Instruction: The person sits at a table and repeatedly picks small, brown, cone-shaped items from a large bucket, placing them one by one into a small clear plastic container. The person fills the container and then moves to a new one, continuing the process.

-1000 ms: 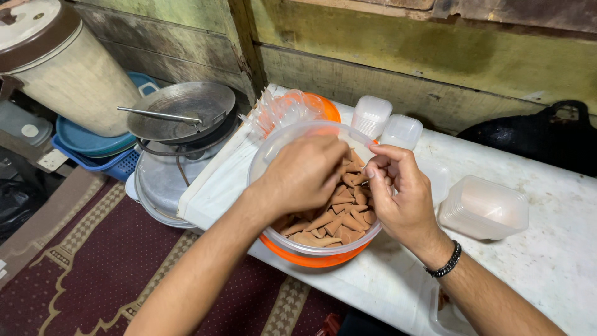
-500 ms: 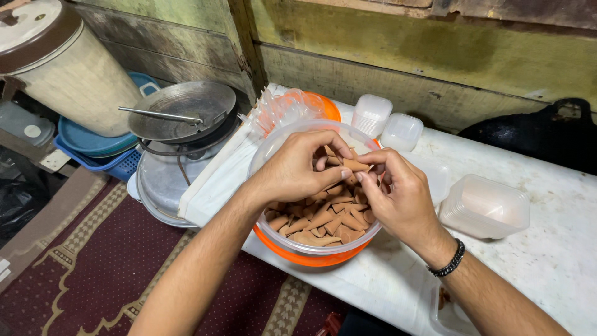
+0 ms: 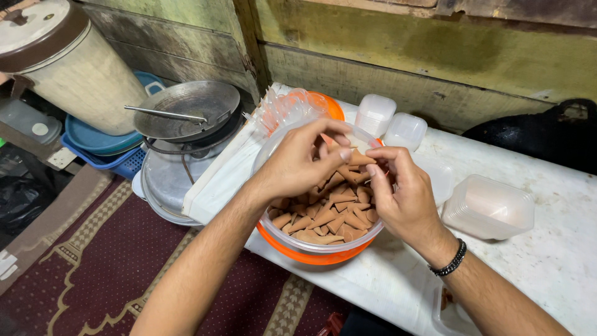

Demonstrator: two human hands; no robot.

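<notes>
Both hands have lifted a little since the earlier frame and now meet above the clear round plastic tub with an orange base [image 3: 292, 246], which sits on the near edge of the white table [image 3: 559, 261]. Over the tub's far half, the left hand [image 3: 298, 163] curls with its fingertips bunched; whether it pinches a cone cannot be told. Just beside it, over the tub's right rim, the right hand [image 3: 404, 199], a black bead bracelet [image 3: 451, 260] at its wrist, bends its fingers toward the left fingertips, the two hands almost touching. Brown cone-shaped pieces [image 3: 323, 218] fill the tub directly beneath both palms, a few poking up between the fingers. Behind the tub lies a bundle of clear plastic cones [image 3: 283, 107], and further behind it stand two small white lidded containers [image 3: 388, 121]. Right of the tub a stack of clear rectangular tubs [image 3: 491, 208] rests well apart from it, with bare tabletop between. Left of the tub the table ends; beyond that edge a grey metal wok with a ladle [image 3: 186, 112] stands on other pans, and a dark red patterned rug [image 3: 93, 274] covers the floor below the tub's near side.
</notes>
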